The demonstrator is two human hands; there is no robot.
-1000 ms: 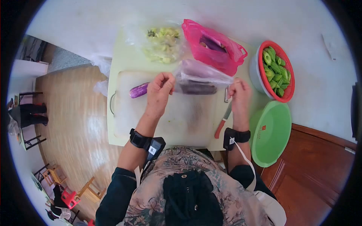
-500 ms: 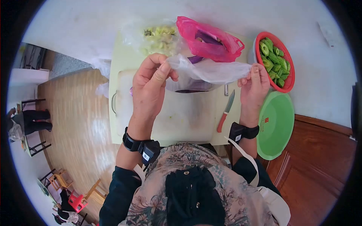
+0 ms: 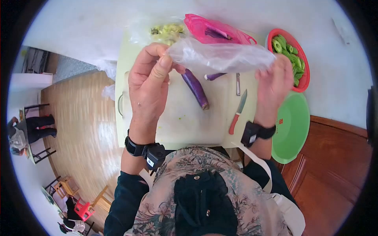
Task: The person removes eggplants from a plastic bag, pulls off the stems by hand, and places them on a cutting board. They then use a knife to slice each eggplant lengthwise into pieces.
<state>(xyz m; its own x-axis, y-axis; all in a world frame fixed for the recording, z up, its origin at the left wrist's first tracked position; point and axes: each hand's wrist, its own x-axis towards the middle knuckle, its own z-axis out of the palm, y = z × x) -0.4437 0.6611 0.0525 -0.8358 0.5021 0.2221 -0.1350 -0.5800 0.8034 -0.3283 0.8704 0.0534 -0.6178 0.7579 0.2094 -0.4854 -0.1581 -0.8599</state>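
A clear plastic bag [image 3: 220,57] is stretched sideways between my two hands, raised above the cutting board [image 3: 173,122]. My left hand [image 3: 151,80] pinches its left end between thumb and fingers. At the other end my right hand [image 3: 277,84], somewhat blurred, is closed on the bag. Beneath the bag a purple eggplant [image 3: 195,89] lies slantwise on the board. Part of a second eggplant [image 3: 214,76] shows to its right, the rest hidden by the bag.
A red-handled knife [image 3: 238,112] and a peeler-like metal tool [image 3: 238,84] lie right of the board. Behind are a pink bag [image 3: 240,38] and yellow-green trimmings [image 3: 169,29]. At right stand a red basket [image 3: 306,80] of cut green vegetables and a green basin [image 3: 291,129].
Both hands have raised the clear bag and moved it away from me, the right hand also outward. The eggplants on the board, mostly covered before, now show below the bag.
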